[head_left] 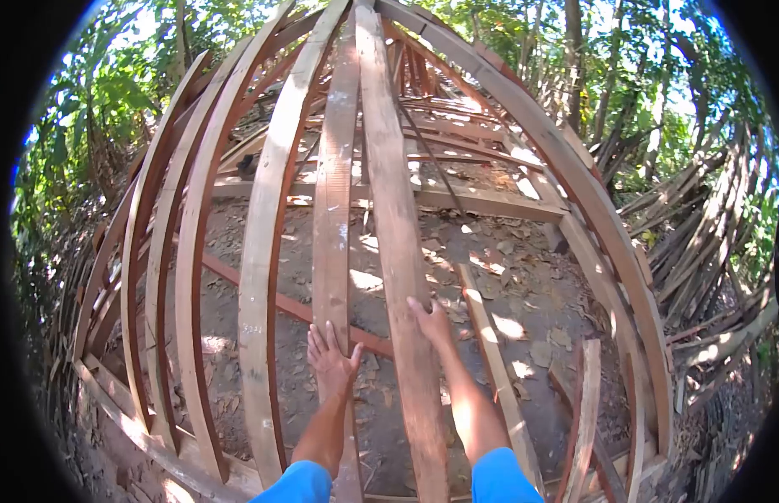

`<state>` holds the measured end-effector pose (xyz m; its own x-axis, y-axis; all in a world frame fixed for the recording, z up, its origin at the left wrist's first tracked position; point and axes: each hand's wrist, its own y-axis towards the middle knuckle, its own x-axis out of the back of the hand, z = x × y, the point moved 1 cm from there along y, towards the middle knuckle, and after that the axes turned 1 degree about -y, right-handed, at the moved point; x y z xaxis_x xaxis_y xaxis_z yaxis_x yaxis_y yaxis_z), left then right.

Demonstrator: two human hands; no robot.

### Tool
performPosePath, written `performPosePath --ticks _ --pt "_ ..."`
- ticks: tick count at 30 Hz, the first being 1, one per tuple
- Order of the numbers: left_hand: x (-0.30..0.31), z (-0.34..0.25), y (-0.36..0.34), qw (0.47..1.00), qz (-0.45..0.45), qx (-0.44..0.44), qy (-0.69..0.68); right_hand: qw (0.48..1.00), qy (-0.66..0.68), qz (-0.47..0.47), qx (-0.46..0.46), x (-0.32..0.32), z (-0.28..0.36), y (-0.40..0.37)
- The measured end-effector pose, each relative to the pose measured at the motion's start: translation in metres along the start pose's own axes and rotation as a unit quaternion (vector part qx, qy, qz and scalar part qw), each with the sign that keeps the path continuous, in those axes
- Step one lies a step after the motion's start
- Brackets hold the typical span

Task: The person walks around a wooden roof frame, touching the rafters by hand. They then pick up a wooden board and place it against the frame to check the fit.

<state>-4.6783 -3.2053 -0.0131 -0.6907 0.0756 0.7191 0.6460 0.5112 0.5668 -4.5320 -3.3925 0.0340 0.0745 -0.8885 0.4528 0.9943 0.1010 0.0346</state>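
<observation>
My left hand (332,362) lies flat with its fingers spread on a long wooden plank (332,243) that rises away from me. Just to the right runs a thicker wooden beam (398,218), also sloping up to the peak of the frame. At that beam's right edge is my right hand (429,323), its thumb resting on the upper face. The other right fingers curl over the far side and are mostly hidden. Blue sleeves show at both arms.
More curved timbers (268,251) stand to the left, and a long rafter (565,159) slopes down on the right. A cross beam (490,204) spans behind. Loose boards (494,360) lean at lower right. Stacked poles (708,218) and trees surround the leaf-strewn ground (523,268).
</observation>
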Motion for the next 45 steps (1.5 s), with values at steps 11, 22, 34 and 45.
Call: performPosePath --ticks 11,22,34,45 --pt "-0.003 -0.008 0.005 1.000 -0.001 0.004 -0.011 0.995 -0.072 -0.037 -0.066 -0.015 0.023 0.064" --pt "-0.002 -0.005 0.007 1.000 -0.001 -0.001 -0.018 0.997 0.015 -0.028 -0.070 0.026 0.010 0.066" --pt "0.000 -0.009 0.007 1.000 -0.002 0.019 0.000 0.984 0.073 -0.124 -0.101 0.158 -0.033 0.055" --pt "-0.001 -0.009 0.009 1.000 -0.007 0.016 -0.013 0.975 0.106 -0.141 -0.137 0.218 -0.087 0.072"
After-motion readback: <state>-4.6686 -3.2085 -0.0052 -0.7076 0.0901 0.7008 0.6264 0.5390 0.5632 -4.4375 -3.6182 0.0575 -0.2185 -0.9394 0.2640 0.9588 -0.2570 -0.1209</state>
